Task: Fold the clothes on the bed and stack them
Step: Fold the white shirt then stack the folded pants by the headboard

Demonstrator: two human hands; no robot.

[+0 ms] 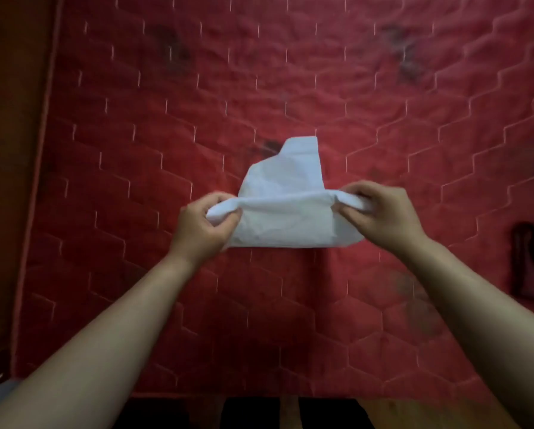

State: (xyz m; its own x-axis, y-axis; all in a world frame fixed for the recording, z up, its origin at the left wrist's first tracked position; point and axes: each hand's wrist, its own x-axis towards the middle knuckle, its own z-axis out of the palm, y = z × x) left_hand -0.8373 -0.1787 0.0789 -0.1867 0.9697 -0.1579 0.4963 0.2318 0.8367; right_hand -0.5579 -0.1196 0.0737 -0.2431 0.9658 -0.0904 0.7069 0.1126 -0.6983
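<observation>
over mattress (290,88), left hand (202,226), right hand (380,212) pinch white cloth (286,212); rightward, perhaps dark garment (532,261).

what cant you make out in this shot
Head view, cloth: bunched and folded over itself, so the kind of garment is unclear.
Head view, left hand and right hand: some fingers are tucked behind the cloth's top edge.
Head view, dark item on the bed: cut off by the right edge, blurred and in shadow.

white garment (286,193), partly folded, crumpled, fold edge raised over red quilted bed (383,119); narrow end flat
</observation>
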